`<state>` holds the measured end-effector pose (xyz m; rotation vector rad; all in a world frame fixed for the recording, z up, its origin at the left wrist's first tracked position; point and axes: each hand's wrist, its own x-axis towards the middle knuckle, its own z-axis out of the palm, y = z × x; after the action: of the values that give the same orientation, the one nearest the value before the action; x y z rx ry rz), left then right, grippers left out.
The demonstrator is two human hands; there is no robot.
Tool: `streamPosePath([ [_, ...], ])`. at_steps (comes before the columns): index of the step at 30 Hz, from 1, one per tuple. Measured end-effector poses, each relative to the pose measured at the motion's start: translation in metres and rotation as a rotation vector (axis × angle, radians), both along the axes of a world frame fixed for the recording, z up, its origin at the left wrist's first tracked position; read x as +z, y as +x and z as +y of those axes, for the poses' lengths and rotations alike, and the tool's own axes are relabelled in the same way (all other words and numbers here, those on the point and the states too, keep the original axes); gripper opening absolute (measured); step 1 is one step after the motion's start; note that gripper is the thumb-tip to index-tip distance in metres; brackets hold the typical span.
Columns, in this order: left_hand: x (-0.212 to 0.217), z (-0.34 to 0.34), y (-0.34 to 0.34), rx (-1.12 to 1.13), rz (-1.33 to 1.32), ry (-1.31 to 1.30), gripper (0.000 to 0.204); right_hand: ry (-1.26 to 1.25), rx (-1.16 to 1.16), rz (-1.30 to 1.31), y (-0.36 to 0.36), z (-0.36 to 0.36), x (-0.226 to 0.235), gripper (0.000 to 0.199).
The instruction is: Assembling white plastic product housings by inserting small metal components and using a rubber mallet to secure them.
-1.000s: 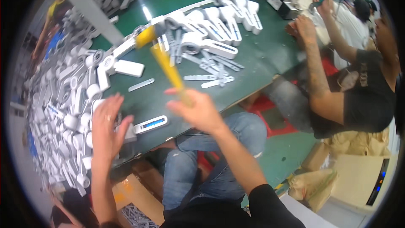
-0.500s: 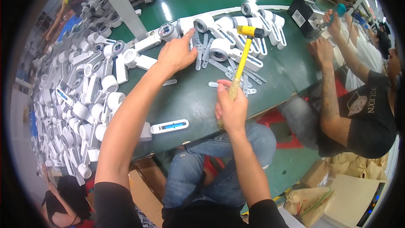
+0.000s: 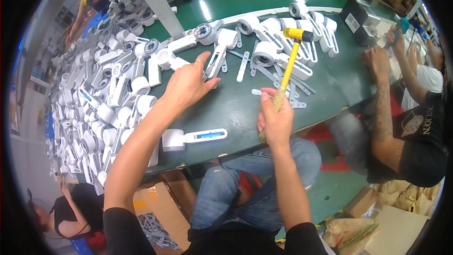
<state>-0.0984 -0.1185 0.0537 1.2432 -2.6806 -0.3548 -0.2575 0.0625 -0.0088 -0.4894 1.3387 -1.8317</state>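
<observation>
My right hand (image 3: 276, 120) is closed round the grip of a hammer (image 3: 291, 61) with a yellow shaft and a yellow-and-black head, held upright over the table. My left hand (image 3: 184, 85) is beside the handle of a white handheld fan (image 3: 218, 56). Its thumb and fingers are spread apart around the handle's lower end; whether they press on it I cannot tell. Flat grey strips (image 3: 243, 66) lie loose between the hands. Behind the hammer, another fan (image 3: 266, 54) rests among several more. Near the table's front edge lies a fan (image 3: 205, 135) with a blue inside showing in its handle.
A big heap of white fans (image 3: 104, 99) covers the table's left side. A metal post (image 3: 155, 2) rises behind it. At the back right stands a black box (image 3: 359, 21). A co-worker (image 3: 408, 123) sits at the right. Cardboard boxes (image 3: 163, 203) are below the table's edge.
My left hand has drawn back toward me from the far row of fans. The fan beside it now has its handle slanting toward me. The hammer stays in my right hand. The view has shifted slightly.
</observation>
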Motion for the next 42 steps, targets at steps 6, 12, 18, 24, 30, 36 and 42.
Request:
streamPosePath([
  [6,0.01,-0.009,0.015,-0.025,0.191,-0.03,0.037,-0.02,-0.008,0.002,0.002,-0.001,0.002,0.027],
  [12,0.035,0.005,0.047,0.113,0.55,0.273,0.023,-0.013,0.001,-0.002,0.001,0.004,0.0,0.025],
  [18,0.05,0.085,0.081,-0.101,0.666,0.307,0.025,0.034,0.153,0.065,-0.003,0.018,0.002,0.039],
  [24,0.038,0.115,0.093,0.015,0.61,0.753,0.028,-0.029,0.271,0.384,0.059,0.062,0.043,0.028],
  [30,0.013,0.12,0.115,-0.14,0.534,0.258,0.035,0.058,0.296,0.626,0.064,0.061,0.042,0.015],
  [36,-0.026,0.115,0.135,-0.155,0.435,-0.235,0.063,0.241,0.297,0.349,0.049,0.042,0.039,0.019],
  [42,-0.053,0.113,0.133,-0.08,0.57,-0.077,0.059,0.287,0.462,0.61,0.058,0.023,0.034,0.019],
])
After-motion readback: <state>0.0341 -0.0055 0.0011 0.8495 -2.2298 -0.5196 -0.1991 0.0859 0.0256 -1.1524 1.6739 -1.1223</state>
